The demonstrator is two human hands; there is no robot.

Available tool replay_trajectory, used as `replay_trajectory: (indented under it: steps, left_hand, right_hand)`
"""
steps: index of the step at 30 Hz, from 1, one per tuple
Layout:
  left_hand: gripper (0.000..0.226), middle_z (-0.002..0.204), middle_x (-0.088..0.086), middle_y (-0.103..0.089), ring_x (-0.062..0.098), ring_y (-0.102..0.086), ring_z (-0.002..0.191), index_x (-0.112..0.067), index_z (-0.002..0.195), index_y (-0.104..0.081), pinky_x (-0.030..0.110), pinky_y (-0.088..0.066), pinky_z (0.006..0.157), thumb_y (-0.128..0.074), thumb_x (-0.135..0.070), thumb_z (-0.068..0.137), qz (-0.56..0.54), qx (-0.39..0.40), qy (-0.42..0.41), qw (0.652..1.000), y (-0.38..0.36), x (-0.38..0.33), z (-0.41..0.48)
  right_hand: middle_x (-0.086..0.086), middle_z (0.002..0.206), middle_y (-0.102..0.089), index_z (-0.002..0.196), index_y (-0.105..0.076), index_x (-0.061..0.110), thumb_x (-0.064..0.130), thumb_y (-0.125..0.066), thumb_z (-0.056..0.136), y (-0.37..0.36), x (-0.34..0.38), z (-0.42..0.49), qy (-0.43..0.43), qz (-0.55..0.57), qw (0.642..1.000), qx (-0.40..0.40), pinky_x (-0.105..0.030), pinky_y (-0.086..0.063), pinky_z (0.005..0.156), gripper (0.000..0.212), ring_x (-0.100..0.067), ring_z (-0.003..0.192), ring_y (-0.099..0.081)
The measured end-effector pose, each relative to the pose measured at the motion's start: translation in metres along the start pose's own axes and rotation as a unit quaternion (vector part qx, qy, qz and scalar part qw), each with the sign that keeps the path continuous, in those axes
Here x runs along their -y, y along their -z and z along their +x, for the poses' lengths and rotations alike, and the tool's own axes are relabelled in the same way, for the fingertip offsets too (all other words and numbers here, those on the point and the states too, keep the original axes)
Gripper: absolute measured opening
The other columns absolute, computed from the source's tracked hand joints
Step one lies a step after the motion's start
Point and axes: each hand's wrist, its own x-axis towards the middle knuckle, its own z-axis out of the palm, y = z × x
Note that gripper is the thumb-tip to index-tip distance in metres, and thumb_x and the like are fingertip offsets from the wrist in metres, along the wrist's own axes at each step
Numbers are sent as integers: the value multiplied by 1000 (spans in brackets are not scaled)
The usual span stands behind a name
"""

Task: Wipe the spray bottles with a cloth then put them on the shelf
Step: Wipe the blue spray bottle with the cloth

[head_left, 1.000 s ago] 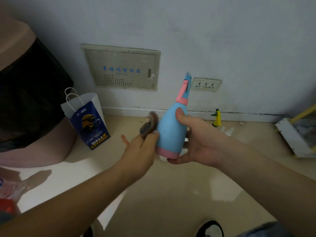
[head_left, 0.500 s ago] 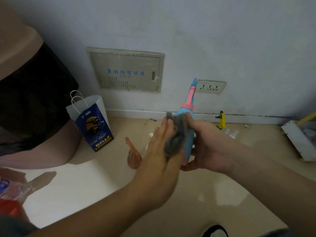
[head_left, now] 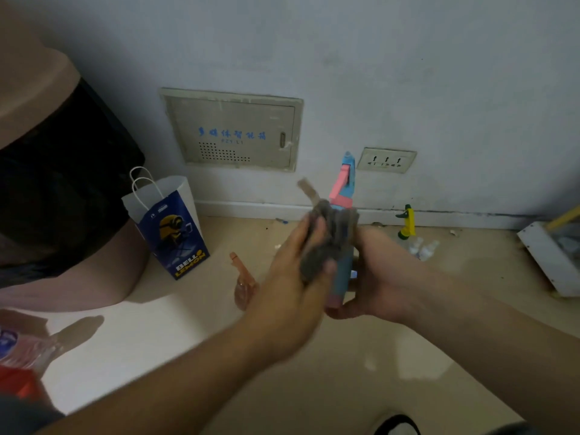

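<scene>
Grey cloth (head_left: 326, 243), pressed on by the left hand (head_left: 292, 277), covers most of the blue-and-pink spray bottle (head_left: 342, 215), leaving only its blurred nozzle and base showing. The right hand (head_left: 376, 277) is clamped around the upright bottle above the floor (head_left: 157, 334), with open room below; an orange bottle (head_left: 243, 284) lies half hidden behind the left hand.

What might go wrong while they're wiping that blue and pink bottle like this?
The right hand holds the blue and pink spray bottle only by its lower body, so the left hand rubbing the grey cloth hard might loosen that grip and drop it. The cloth sits just below the pink trigger and might squeeze it. An orange bottle lying on the floor nearby is a tripping risk.
</scene>
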Motion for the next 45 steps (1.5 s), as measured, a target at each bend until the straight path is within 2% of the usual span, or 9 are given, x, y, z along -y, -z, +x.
replay_trajectory:
  steps: [4,15,21,24,27,33,39,43,45]
  left_hand:
    - [56,114,7,-77,29,-70,102,-34,123,-66,34,-50,71,-33,-72,98,-250,-8,275,928,23,-6,19]
    - [52,117,-2,-77,20,-72,112,-33,121,-73,49,-51,105,-42,-68,97,-322,-29,176,930,31,-27,15]
    - [52,154,-26,-36,-39,-18,126,-56,150,-26,1,-34,104,-48,-48,104,-154,-23,56,986,-19,-11,-27]
    - [59,166,-24,-18,-3,-18,152,-87,131,-8,40,-25,126,-45,-60,94,-57,-12,-2,998,-18,-5,-24]
    - [52,150,-17,-51,6,-52,136,-65,143,-36,47,-44,114,-46,-64,92,-116,-42,28,992,4,-4,5]
    - [73,161,-24,35,8,30,151,-50,157,9,25,19,119,-32,-55,97,288,3,-82,954,-26,10,-31]
    - [50,150,-13,-48,11,-46,141,-46,153,-33,26,-40,108,-37,-55,103,16,-46,10,999,3,3,4]
    - [69,168,-21,17,4,20,154,-44,161,-3,18,16,118,-31,-52,99,282,3,-134,950,-10,1,-18]
    - [68,169,-21,11,4,14,156,-47,160,-6,20,10,121,-31,-50,98,307,10,-170,936,7,6,-5]
  right_hand:
    - [-9,119,-73,122,-72,22,56,-71,89,-1,2,-8,32,-41,998,20,-49,-58,69,47,-34,104,-70]
    - [13,110,-78,119,-68,50,59,-65,94,-10,-10,-11,52,-146,987,46,-60,-58,87,26,-21,110,-71]
    - [-9,115,-73,111,-73,30,59,-69,90,-2,-7,-6,1,-59,998,-37,-53,-59,79,36,-33,107,-67]
    - [-11,119,-71,113,-74,25,53,-69,90,2,-6,-1,-7,-31,999,-40,-57,-60,80,37,-35,107,-66]
    - [-9,104,-74,110,-74,22,53,-73,88,-2,-9,-1,0,-46,999,0,-50,-60,72,39,-34,98,-69]
    - [-13,124,-74,119,-78,24,74,-77,72,4,-8,8,-52,-20,998,-10,-59,-55,95,69,-40,118,-66]
    - [-11,105,-72,115,-72,20,62,-70,88,7,6,5,5,11,999,-47,-50,-57,77,49,-33,87,-70]
    - [-12,123,-75,123,-76,21,76,-68,81,7,6,1,-32,38,999,6,-54,-53,99,69,-37,115,-68]
    - [-13,121,-74,117,-77,19,69,-72,81,9,10,0,-24,59,998,4,-49,-57,83,62,-36,104,-68]
